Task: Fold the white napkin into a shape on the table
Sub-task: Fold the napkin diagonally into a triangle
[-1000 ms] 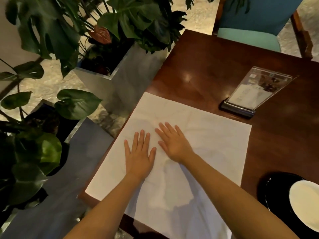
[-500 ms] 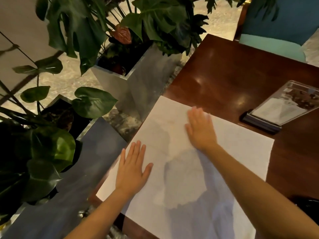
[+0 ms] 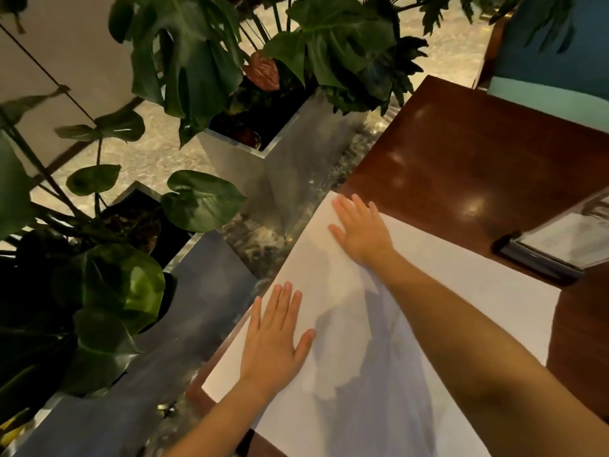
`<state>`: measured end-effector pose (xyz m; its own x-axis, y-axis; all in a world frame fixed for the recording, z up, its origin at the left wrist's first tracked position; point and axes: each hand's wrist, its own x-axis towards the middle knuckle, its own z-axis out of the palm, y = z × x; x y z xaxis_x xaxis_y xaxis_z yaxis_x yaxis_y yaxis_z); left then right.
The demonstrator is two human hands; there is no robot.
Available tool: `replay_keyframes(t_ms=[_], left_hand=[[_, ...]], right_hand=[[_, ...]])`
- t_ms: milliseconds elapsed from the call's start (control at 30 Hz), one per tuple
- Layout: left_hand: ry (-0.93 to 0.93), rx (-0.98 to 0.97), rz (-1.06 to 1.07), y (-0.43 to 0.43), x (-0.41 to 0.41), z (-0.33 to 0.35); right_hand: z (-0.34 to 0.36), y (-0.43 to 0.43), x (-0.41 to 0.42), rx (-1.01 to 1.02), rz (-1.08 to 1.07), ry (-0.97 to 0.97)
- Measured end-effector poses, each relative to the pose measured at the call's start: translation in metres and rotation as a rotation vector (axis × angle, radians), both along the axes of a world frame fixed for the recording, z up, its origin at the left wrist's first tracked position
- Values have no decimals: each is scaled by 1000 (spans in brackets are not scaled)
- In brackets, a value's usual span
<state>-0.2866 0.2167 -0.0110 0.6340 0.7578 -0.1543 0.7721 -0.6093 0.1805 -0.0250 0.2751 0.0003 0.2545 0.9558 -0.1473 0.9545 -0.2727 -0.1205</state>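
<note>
The white napkin (image 3: pixel 461 291) lies spread flat on the dark wooden table (image 3: pixel 461 153), one side running along the table's left edge. My left hand (image 3: pixel 276 338) lies flat, fingers straight, on the napkin's left side near that edge. My right hand (image 3: pixel 362 229) presses flat on the napkin's far left corner, fingertips at its far edge. My right forearm crosses over the middle of the cloth and casts a shadow on it.
A clear acrylic menu stand (image 3: pixel 560 245) on a black base sits just beyond the napkin at the right. Metal planters (image 3: pixel 283 166) with large green leaves stand close off the table's left edge. A teal chair (image 3: pixel 553 94) is at the far side.
My hands have slid apart over the napkin: the right one went out to the far left corner, the left one toward the left edge. The view has shifted left.
</note>
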Motion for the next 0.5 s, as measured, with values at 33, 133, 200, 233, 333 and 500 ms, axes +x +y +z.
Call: replay_keyframes(t_ms=[33,133,200,233,333,500], left_hand=[[2,0,7,0,0,0],[4,-16,11,0,0,-1],[-11,-15,14,0,1,-3],[0,-15,13,0,1,-2],[19,-4,7,-1,1,0],[-13,9,-11,-1,-1,0]], right_hand=[[3,5,6,4,-43,-7],[14,21,10,43,-143,-44],[21,31,7,64,-128,-70],[24,36,6,62,-117,-60],[27,48,5,24,-126,25],[32,52,1,131,-144,107]])
